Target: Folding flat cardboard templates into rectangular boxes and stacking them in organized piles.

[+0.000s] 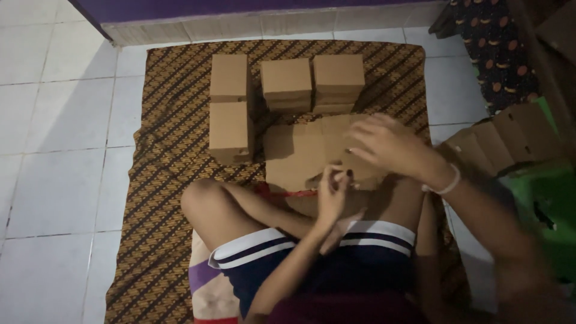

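Observation:
A flat, unfolded brown cardboard box blank (300, 153) lies on the patterned cloth (162, 150) in front of my crossed legs. My left hand (332, 195) pinches its near edge between thumb and fingers. My right hand (384, 144) rests on the blank's right side with fingers spread over a flap. A red band (294, 193) shows under the blank's near edge.
Folded brown boxes stand in stacks behind the blank: two at the left (229, 105), two at the back centre (312, 81). More flat cardboard pieces (504, 138) lean at the right beside a green object (549, 198). White tiled floor (54, 120) surrounds the cloth.

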